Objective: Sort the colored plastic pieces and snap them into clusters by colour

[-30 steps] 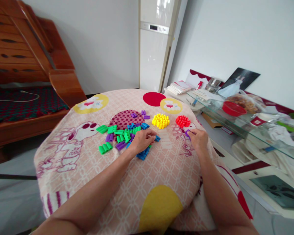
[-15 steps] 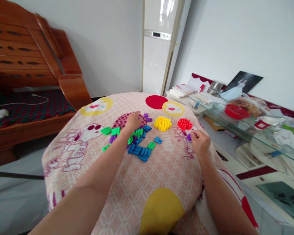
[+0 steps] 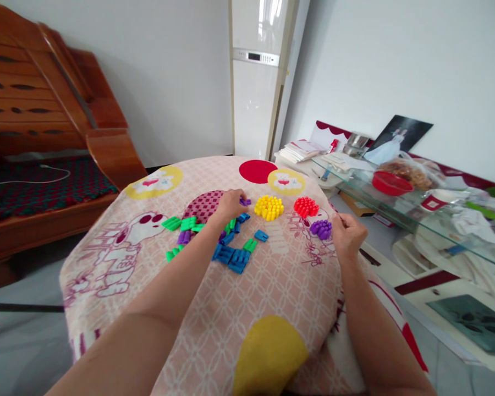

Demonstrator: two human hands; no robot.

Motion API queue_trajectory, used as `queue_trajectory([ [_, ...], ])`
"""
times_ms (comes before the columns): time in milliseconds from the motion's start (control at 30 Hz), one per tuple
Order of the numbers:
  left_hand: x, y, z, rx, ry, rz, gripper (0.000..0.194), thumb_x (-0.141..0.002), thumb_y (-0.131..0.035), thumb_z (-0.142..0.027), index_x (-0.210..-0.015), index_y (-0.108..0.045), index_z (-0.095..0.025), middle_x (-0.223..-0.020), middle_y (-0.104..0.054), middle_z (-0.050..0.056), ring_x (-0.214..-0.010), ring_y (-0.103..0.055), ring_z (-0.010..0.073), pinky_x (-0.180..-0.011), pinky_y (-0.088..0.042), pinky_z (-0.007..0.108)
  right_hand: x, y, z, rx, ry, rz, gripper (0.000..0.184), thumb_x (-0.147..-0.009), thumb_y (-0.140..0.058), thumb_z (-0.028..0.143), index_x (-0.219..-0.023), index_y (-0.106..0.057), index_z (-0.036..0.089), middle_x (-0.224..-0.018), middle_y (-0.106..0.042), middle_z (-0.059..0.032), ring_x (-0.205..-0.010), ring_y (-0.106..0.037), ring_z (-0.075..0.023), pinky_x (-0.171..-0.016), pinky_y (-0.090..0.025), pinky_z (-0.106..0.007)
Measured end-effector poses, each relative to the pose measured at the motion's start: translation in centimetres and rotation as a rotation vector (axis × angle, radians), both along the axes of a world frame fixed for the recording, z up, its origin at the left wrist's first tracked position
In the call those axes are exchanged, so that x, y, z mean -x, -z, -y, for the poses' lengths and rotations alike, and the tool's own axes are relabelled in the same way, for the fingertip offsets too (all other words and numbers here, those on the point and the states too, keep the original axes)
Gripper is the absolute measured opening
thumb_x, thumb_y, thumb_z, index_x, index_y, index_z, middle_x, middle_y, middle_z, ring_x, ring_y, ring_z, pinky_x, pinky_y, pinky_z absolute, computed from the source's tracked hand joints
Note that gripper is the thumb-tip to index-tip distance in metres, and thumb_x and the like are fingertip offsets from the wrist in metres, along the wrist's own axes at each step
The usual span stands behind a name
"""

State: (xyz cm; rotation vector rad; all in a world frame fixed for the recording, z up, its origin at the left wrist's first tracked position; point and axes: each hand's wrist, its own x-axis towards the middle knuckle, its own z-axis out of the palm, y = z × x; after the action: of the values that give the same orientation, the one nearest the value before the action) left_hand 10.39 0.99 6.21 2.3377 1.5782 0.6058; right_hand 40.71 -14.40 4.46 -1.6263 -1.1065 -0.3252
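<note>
My left hand reaches across the loose blocks, its fingers closed at a small purple toy block near the far side. Green toy blocks and blue toy blocks lie spread around and under my left forearm, with a few purple ones among them. On the right, my right hand is just beside a cluster of purple toy blocks. Its fingers are pressed together, and whatever may be between them is hidden. A yellow block cluster and a red block cluster stand between my hands, farther back.
A patterned cloth covers the round table. To the right, a glass-topped cabinet carries a red bowl, papers and bags. A wooden bench stands at the left, and a tall white appliance behind the table.
My left hand has moved slightly right relative to the blocks, onto the purple ones. My right hand has drawn back rightward, and the purple cluster it covered now shows. The view has shifted a little.
</note>
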Motion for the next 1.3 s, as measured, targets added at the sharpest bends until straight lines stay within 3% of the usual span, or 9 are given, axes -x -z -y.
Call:
queue_trajectory([
  [133,-5.2,0.4,4.1,0.074,0.238,0.181,0.030,-0.063,-0.080,-0.020,-0.091,-0.069,-0.016,-0.087,-0.070,0.004,-0.080,-0.065,0.0188,-0.077,-0.050,0.030,0.2,0.0,0.1,0.043,0.006,-0.015,0.032,-0.080,-0.055,0.039,-0.071,-0.072,0.013,-0.057,-0.063,-0.0042,-0.056,-0.054,-0.0167,-0.058,-0.042,-0.027],
  [333,-11.0,3.6,8.4,0.108,0.397,0.193,0.021,-0.065,-0.074,-0.014,-0.085,-0.068,-0.016,-0.084,-0.068,0.003,-0.078,-0.061,0.0176,-0.074,-0.049,0.028,0.0,0.3,0.1,0.075,0.018,-0.005,0.031,-0.080,-0.054,0.038,-0.070,-0.072,0.015,-0.060,-0.065,-0.0043,-0.059,-0.056,-0.0176,-0.060,-0.043,-0.027],
  [467,-12.0,4.2,9.0,0.077,0.501,0.196,0.020,-0.071,-0.064,-0.010,-0.089,-0.070,-0.017,-0.086,-0.069,0.004,-0.085,-0.062,0.0187,-0.081,-0.050,0.029,0.0,-0.1,0.2,0.071,0.021,-0.015,0.031,-0.080,-0.053,0.037,-0.069,-0.071,0.014,-0.060,-0.066,-0.0053,-0.060,-0.057,-0.0180,-0.060,-0.043,-0.028],
  [633,-13.0,4.2,8.9,0.050,0.451,0.202,0.028,-0.075,-0.061,-0.012,-0.101,-0.070,-0.017,-0.092,-0.071,0.006,-0.086,-0.064,0.0200,-0.083,-0.051,0.031,-0.1,-0.2,0.2,0.052,0.011,-0.015,0.031,-0.080,-0.054,0.037,-0.069,-0.071,0.014,-0.061,-0.066,-0.0054,-0.059,-0.057,-0.0178,-0.060,-0.043,-0.028],
  [900,-16.4,4.1,10.0,0.021,0.543,0.233,0.026,-0.072,-0.058,-0.005,-0.092,-0.073,-0.015,-0.096,-0.071,0.008,-0.093,-0.065,0.0209,-0.086,-0.052,0.031,-0.7,0.1,0.1,0.103,0.033,0.014,0.032,-0.080,-0.052,0.037,-0.072,-0.074,0.015,-0.064,-0.070,-0.0074,-0.059,-0.058,-0.0185,-0.061,-0.044,-0.028],
  [1067,-16.9,4.7,10.5,0.010,0.506,0.276,0.031,-0.073,-0.055,-0.004,-0.097,-0.071,-0.016,-0.098,-0.069,0.008,-0.092,-0.064,0.0199,-0.086,-0.052,0.031,-2.0,0.6,-0.1,0.189,0.110,0.024,0.035,-0.078,-0.050,0.038,-0.076,-0.076,0.014,-0.069,-0.072,-0.0110,-0.062,-0.061,-0.0214,-0.063,-0.045,-0.030],
  [1300,-17.5,5.0,10.4,0.001,0.490,0.322,0.032,-0.073,-0.051,-0.003,-0.098,-0.066,-0.017,-0.100,-0.068,0.008,-0.094,-0.063,0.0211,-0.086,-0.051,0.033,-2.8,1.2,-0.6,0.265,0.079,-0.039,0.038,-0.079,-0.050,0.039,-0.082,-0.077,0.012,-0.072,-0.073,-0.0137,-0.066,-0.064,-0.0239,-0.063,-0.046,-0.031],
])
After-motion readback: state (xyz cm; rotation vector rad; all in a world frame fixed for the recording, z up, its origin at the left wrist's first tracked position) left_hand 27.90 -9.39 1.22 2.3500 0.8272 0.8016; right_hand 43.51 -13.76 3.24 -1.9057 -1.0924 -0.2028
